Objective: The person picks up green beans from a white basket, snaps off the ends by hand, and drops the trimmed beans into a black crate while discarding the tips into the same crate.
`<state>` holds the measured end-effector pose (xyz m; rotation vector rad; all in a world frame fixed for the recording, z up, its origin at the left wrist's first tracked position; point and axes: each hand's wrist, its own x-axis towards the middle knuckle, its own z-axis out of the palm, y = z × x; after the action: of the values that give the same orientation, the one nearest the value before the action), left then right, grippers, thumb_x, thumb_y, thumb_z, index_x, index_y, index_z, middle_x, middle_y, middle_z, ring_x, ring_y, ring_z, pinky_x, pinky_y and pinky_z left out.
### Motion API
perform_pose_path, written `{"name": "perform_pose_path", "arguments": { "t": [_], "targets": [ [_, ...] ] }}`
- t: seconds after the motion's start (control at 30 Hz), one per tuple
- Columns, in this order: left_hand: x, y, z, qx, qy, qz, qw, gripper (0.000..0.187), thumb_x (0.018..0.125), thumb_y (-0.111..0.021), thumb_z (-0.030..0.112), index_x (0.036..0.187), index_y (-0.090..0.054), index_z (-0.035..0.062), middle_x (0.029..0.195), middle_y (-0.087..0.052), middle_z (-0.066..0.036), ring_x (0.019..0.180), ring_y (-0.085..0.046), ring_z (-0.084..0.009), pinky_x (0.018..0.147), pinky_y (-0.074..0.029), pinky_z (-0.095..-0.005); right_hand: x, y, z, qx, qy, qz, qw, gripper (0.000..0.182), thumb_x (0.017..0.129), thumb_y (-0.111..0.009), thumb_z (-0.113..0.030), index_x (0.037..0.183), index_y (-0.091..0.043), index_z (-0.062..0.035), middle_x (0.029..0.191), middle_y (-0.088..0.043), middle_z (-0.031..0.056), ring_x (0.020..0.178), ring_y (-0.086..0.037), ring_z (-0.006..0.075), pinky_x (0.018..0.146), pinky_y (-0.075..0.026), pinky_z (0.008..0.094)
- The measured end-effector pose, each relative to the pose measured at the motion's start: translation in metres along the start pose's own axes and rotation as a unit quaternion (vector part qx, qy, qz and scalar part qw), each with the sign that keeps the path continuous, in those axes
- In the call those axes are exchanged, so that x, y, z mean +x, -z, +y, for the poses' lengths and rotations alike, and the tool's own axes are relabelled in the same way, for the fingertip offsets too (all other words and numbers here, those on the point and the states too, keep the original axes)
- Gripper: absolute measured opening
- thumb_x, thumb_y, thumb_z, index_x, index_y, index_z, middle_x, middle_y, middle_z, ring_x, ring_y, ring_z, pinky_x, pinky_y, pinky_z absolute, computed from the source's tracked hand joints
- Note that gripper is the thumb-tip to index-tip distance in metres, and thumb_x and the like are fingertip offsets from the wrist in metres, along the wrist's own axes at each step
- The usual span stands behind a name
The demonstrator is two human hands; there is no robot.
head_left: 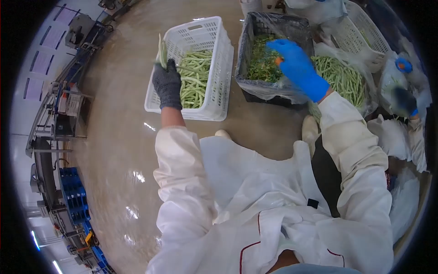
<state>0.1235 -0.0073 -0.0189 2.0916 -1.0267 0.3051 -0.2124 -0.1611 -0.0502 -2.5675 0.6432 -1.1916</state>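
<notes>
My left hand (pixel 167 84), in a dark grey glove, is closed around a small bunch of green beans (pixel 162 51) and holds it upright over the left rim of a white plastic crate (pixel 214 39) half full of green beans (pixel 195 77). My right hand (pixel 296 66), in a blue glove, hovers over a dark bin (pixel 273 23) lined with plastic that holds bean trimmings (pixel 260 61). Something small and orange shows at its fingers (pixel 277 59); what it is cannot be made out.
A heap of green beans (pixel 343 77) lies in a plastic-lined container to the right. Another white crate (pixel 365 32) stands behind it. A second person's gloved hand (pixel 404 98) is at the far right. Machinery and blue crates (pixel 73 196) line the left side of the wet floor.
</notes>
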Motion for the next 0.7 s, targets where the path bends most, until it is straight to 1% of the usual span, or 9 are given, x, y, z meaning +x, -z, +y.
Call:
{"name": "perform_pose_path", "arguments": {
  "t": [0.07, 0.13, 0.17, 0.27, 0.37, 0.47, 0.53, 0.6, 0.7],
  "targets": [
    [0.016, 0.001, -0.033, 0.036, 0.140, -0.069, 0.987, 0.031, 0.086, -0.065, 0.024, 0.097, -0.063, -0.0050, 0.068, -0.064, -0.012, 0.053, -0.064, -0.0241, 0.050, -0.050, -0.0349, -0.004, 0.001, 0.001, -0.163, -0.063, -0.001, 0.985, 0.037, 0.078, -0.065, -0.010, 0.114, -0.063, -0.0039, 0.109, -0.062, 0.0189, 0.097, -0.060, 0.0370, 0.085, -0.049, 0.0437],
    [0.003, 0.002, -0.028, -0.126, 0.331, -0.124, 0.927, 0.033, 0.084, -0.067, 0.026, 0.092, -0.061, -0.0058, 0.069, -0.064, -0.016, 0.062, -0.067, -0.0256, 0.052, -0.051, -0.0383, -0.006, 0.003, 0.005, -0.238, -0.092, -0.016, 0.967, 0.039, 0.077, -0.066, -0.011, 0.116, -0.063, -0.0038, 0.109, -0.062, 0.0184, 0.099, -0.060, 0.0364, 0.087, -0.049, 0.0444],
    [0.001, -0.001, -0.033, -0.129, 0.320, -0.143, 0.928, 0.032, 0.083, -0.067, 0.024, 0.094, -0.062, -0.0058, 0.070, -0.064, -0.014, 0.055, -0.065, -0.0219, 0.047, -0.050, -0.0365, -0.007, 0.004, 0.006, -0.230, -0.090, -0.032, 0.968, 0.040, 0.077, -0.066, -0.011, 0.116, -0.063, -0.0038, 0.109, -0.063, 0.0179, 0.100, -0.060, 0.0361, 0.088, -0.049, 0.0448],
    [-0.010, -0.004, -0.029, -0.369, 0.266, -0.218, 0.863, 0.027, 0.083, -0.068, 0.018, 0.097, -0.065, -0.0043, 0.074, -0.066, -0.009, 0.056, -0.062, -0.0163, 0.049, -0.049, -0.0314, -0.004, -0.001, 0.009, -0.098, -0.070, -0.046, 0.992, 0.042, 0.078, -0.067, -0.012, 0.119, -0.061, -0.0046, 0.107, -0.064, 0.0165, 0.099, -0.062, 0.0332, 0.088, -0.050, 0.0436],
    [-0.024, 0.016, 0.036, -0.389, 0.190, -0.360, 0.826, 0.024, 0.081, -0.070, 0.012, 0.100, -0.068, -0.0025, 0.078, -0.067, -0.006, 0.058, -0.059, -0.0133, 0.053, -0.048, -0.0273, 0.004, -0.005, -0.006, 0.093, -0.068, -0.058, 0.992, 0.042, 0.079, -0.067, -0.013, 0.121, -0.061, -0.0056, 0.106, -0.065, 0.0161, 0.095, -0.064, 0.0292, 0.084, -0.051, 0.0398],
    [-0.045, 0.015, 0.076, -0.435, 0.159, -0.428, 0.776, 0.024, 0.078, -0.071, 0.009, 0.100, -0.070, -0.0020, 0.081, -0.068, -0.005, 0.061, -0.058, -0.0121, 0.057, -0.047, -0.0249, 0.013, -0.004, -0.032, 0.209, -0.062, -0.093, 0.972, 0.041, 0.080, -0.066, -0.013, 0.120, -0.062, -0.0071, 0.105, -0.065, 0.0157, 0.090, -0.065, 0.0257, 0.080, -0.052, 0.0366],
    [-0.059, 0.008, 0.087, -0.395, 0.106, -0.464, 0.786, 0.025, 0.079, -0.073, 0.013, 0.099, -0.070, -0.0025, 0.083, -0.069, -0.005, 0.060, -0.059, -0.0116, 0.058, -0.048, -0.0253, 0.015, -0.004, -0.044, 0.255, -0.053, -0.105, 0.960, 0.040, 0.081, -0.066, -0.013, 0.120, -0.062, -0.0079, 0.103, -0.065, 0.0156, 0.087, -0.065, 0.0244, 0.079, -0.052, 0.0357],
    [-0.069, 0.006, 0.101, -0.284, 0.125, -0.499, 0.809, 0.027, 0.078, -0.075, 0.016, 0.099, -0.071, -0.0013, 0.077, -0.069, -0.005, 0.058, -0.060, -0.0113, 0.058, -0.049, -0.0256, 0.015, -0.005, -0.050, 0.295, -0.041, -0.100, 0.949, 0.039, 0.081, -0.065, -0.012, 0.120, -0.063, -0.0083, 0.101, -0.066, 0.0155, 0.085, -0.065, 0.0239, 0.079, -0.052, 0.0357],
    [-0.077, -0.008, 0.096, -0.220, 0.077, -0.499, 0.834, 0.031, 0.076, -0.077, 0.020, 0.099, -0.071, -0.0001, 0.073, -0.068, -0.007, 0.056, -0.060, -0.0108, 0.055, -0.049, -0.0263, 0.012, -0.002, -0.047, 0.153, -0.017, -0.177, 0.972, 0.025, 0.079, -0.064, -0.016, 0.102, -0.066, -0.0054, 0.092, -0.066, 0.0147, 0.082, -0.064, 0.0296, 0.072, -0.052, 0.0408]
  ]
}}
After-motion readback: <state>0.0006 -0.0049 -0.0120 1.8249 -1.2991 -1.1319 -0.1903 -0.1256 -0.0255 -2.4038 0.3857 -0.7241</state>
